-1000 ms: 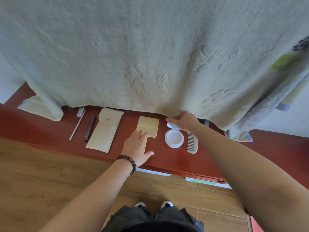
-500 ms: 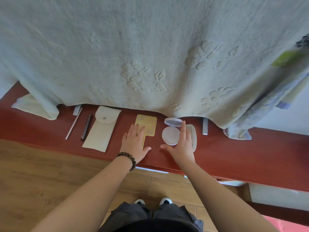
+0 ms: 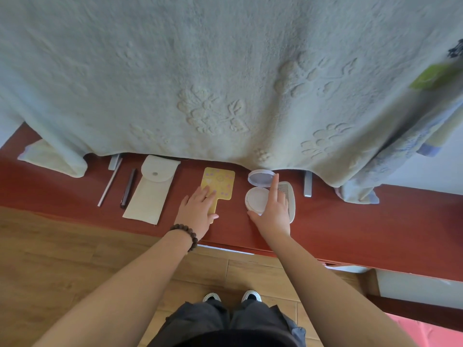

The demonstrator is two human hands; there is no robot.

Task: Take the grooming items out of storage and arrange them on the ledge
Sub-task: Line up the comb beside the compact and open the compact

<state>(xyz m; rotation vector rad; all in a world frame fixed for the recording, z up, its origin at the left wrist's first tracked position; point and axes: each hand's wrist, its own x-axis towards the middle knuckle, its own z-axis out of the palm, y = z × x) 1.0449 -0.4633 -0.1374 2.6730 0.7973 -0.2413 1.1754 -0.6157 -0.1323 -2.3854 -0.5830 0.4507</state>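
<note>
On the red ledge lie, from left to right, a thin white stick, a dark pen-like tool, a cream snap pouch, a yellow hand mirror, an open round white compact and a white comb. My left hand rests flat on the yellow mirror's handle, fingers spread. My right hand lies over the compact and comb, with the index finger stretched to the raised lid's rim.
A large pale embossed blanket hangs over the back of the ledge and hides its rear part. A folded cream cloth lies at the far left. Two grey brackets stick out under the blanket. Wooden floor below.
My right hand came back from the blanket's edge to the compact and comb, and its index finger has since reached the lid. My left hand slid slightly up the mirror.
</note>
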